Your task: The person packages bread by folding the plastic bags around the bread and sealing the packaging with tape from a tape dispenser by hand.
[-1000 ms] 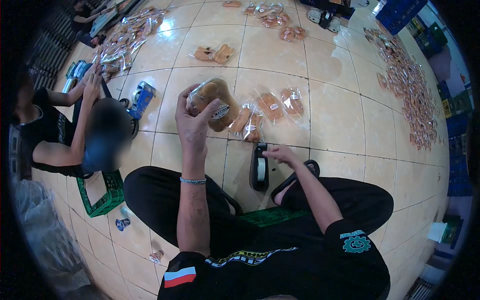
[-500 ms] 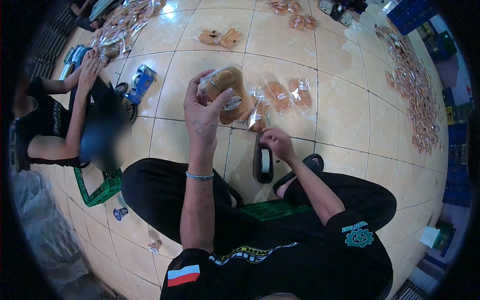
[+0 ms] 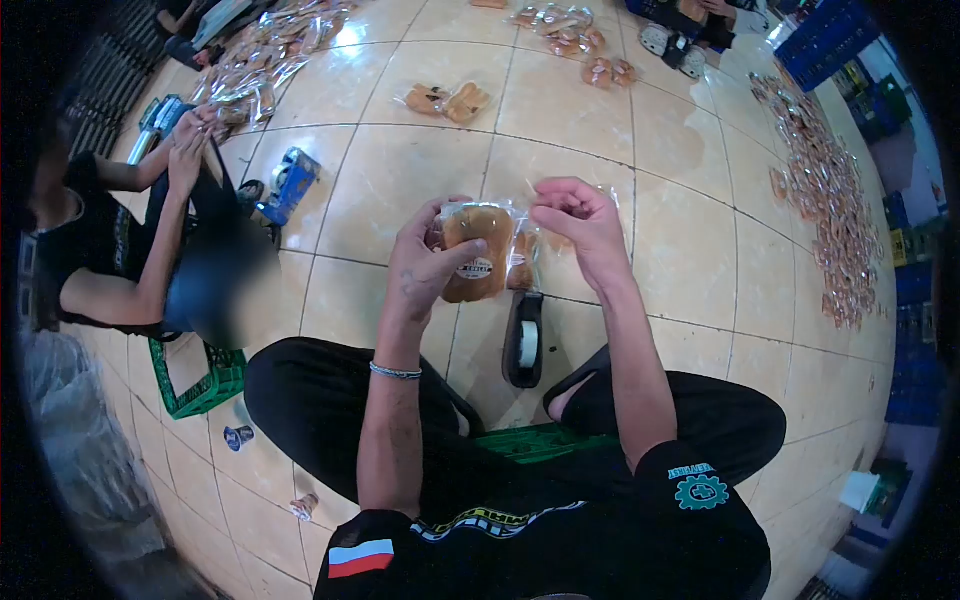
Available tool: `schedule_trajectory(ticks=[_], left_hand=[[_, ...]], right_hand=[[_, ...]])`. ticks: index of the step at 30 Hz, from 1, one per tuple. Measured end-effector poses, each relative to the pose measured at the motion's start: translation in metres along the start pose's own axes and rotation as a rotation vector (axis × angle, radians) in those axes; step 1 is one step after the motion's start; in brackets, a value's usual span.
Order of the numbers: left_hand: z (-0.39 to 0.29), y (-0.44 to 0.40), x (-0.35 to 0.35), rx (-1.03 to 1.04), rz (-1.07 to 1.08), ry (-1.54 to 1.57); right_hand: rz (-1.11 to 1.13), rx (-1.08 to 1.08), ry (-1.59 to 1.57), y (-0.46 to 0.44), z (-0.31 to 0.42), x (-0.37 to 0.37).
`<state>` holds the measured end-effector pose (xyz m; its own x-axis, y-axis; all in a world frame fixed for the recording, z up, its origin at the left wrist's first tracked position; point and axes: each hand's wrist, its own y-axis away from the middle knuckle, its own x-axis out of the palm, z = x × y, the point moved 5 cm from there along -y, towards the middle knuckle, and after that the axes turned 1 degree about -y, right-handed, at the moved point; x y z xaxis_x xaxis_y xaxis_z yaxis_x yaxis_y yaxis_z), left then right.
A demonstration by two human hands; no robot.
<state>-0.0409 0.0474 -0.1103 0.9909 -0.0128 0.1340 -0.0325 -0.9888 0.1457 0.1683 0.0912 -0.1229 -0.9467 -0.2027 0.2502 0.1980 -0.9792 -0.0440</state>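
My left hand [image 3: 432, 262] grips a bread roll in a clear plastic bag [image 3: 474, 275], its thumb across the front beside a white oval label. Close to the right of that bag, my right hand [image 3: 582, 222] is raised with thumb and fingertips pinched together; whatever is between them is too small to make out. A black tape dispenser [image 3: 522, 340] with a white roll stands on the floor below. Another bagged bread [image 3: 522, 262] shows just behind the held one. More bagged bread further right is mostly hidden behind my right hand.
Ahead lie bagged rolls [image 3: 447, 101]. A blue tape dispenser [image 3: 289, 186] stands by a co-worker [image 3: 110, 240] seated at left. Large heaps of bagged bread spread along the right [image 3: 815, 200] and far left [image 3: 270, 60]. A green crate [image 3: 200, 385] sits behind the co-worker.
My right hand has risen from the tape dispenser to beside the held bag. My left hand has lowered the bread and moved it slightly right, turning its label toward me.
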Motion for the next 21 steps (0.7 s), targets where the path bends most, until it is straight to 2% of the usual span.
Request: schedule_trajectory(ticks=[1, 3, 5, 8, 10, 11, 13, 14, 16, 20, 21], left_hand=[[0.000, -0.001, 0.006, -0.028, 0.050, -0.017], [-0.009, 0.002, 0.020, -0.024, 0.113, 0.038], [-0.015, 0.003, 0.024, -0.015, 0.161, 0.084], [-0.016, 0.005, 0.025, -0.029, 0.220, -0.005], [-0.023, 0.005, 0.029, 0.214, 0.243, -0.363], [-0.026, 0.007, 0.033, 0.217, 0.250, -0.363], [-0.049, 0.017, 0.035, 0.544, 0.059, -0.614], [-0.047, 0.016, 0.033, 0.544, 0.059, -0.615], [-0.045, 0.017, 0.036, 0.705, 0.175, -0.718], [-0.039, 0.015, 0.047, 0.553, 0.253, -0.610], [-0.034, 0.011, 0.046, 0.495, 0.185, -0.570]], right_hand=[[-0.012, -0.006, 0.008, 0.002, 0.014, 0.006], [0.068, -0.030, 0.269, 0.005, 0.029, 0.021], [0.037, -0.073, 0.287, 0.008, 0.025, 0.020], [0.033, -0.008, 0.255, 0.012, 0.018, 0.011], [0.007, 0.156, -0.037, 0.014, 0.006, 0.004], [0.002, 0.152, -0.036, 0.016, 0.008, 0.005], [0.012, -0.005, 0.183, 0.022, 0.019, 0.012], [0.012, -0.005, 0.182, 0.024, 0.020, 0.013], [-0.064, 0.085, 0.217, 0.027, 0.019, 0.009], [-0.053, 0.048, 0.362, 0.029, 0.034, -0.003], [0.115, -0.076, 0.506, 0.033, 0.042, 0.002]])
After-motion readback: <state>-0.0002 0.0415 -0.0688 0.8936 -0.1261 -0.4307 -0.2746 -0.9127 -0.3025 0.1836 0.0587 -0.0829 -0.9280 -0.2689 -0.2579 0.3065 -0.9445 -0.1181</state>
